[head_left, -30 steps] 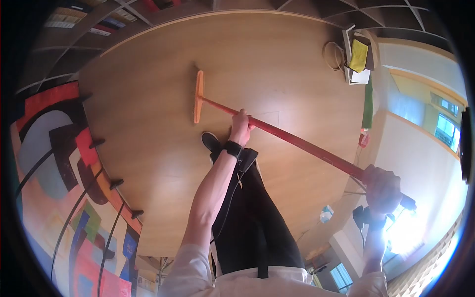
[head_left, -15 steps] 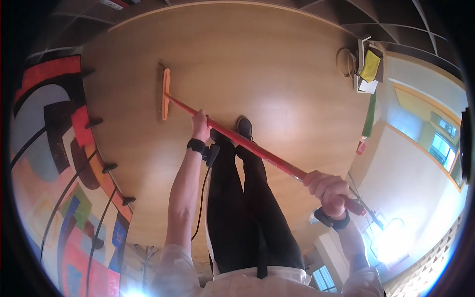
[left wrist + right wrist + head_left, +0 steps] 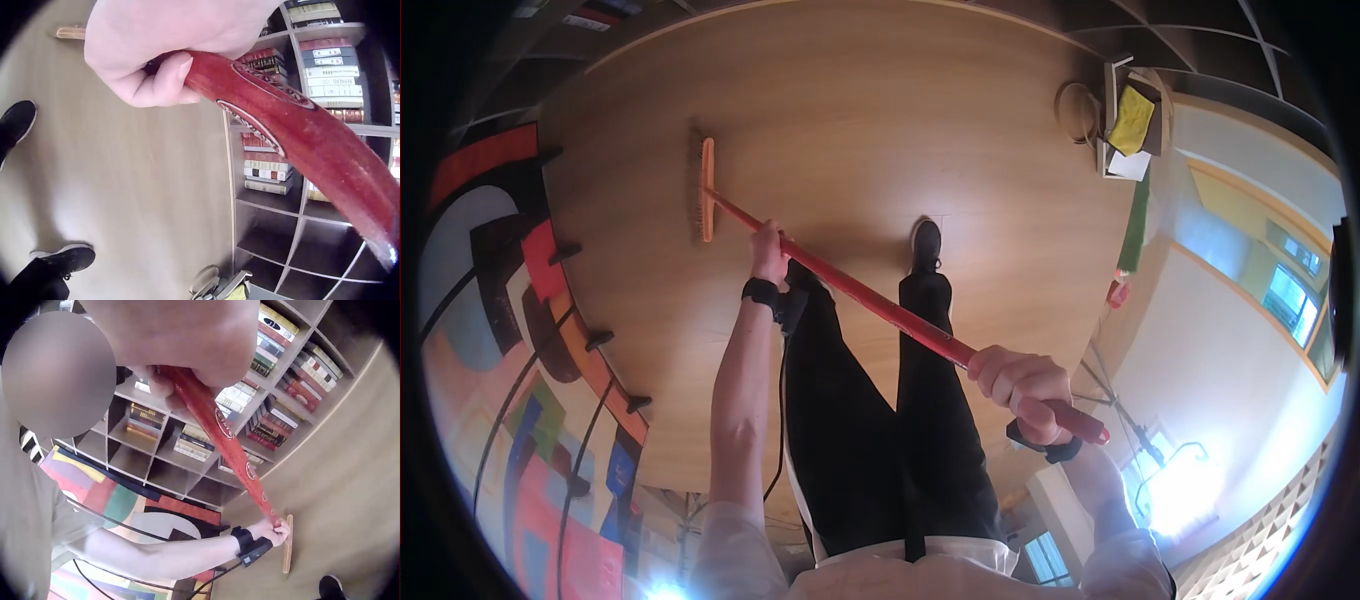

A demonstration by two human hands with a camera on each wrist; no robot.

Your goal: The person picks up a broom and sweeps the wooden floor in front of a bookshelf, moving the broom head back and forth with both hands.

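Observation:
A broom with a red handle [image 3: 880, 306] and an orange head [image 3: 708, 190] slants across the head view, its bristles facing left against the wooden floor. The left hand [image 3: 769, 252] grips the handle low down, close to the head. Near the handle's upper end, the right hand [image 3: 1022, 388] holds it with curled fingers, the tip sticking out past the fist. The left wrist view shows the left hand [image 3: 169, 50] wrapped round the handle [image 3: 294, 125]. In the right wrist view the right hand [image 3: 181, 344] grips it, with the broom head [image 3: 288, 544] at the far end.
A colourful painted panel [image 3: 530, 400] on black feet stands at the left. Bookshelves [image 3: 250, 406] line the far edge. A box with a yellow cloth [image 3: 1132, 119] lies at the upper right, a bright lamp [image 3: 1185, 490] at the lower right. The person's shoe [image 3: 926, 243] is on the floor.
The broom head and both hands have moved left in the head view, the right hand the farthest. Both hands still grip the handle. The feet have shifted, and the legs now stand apart.

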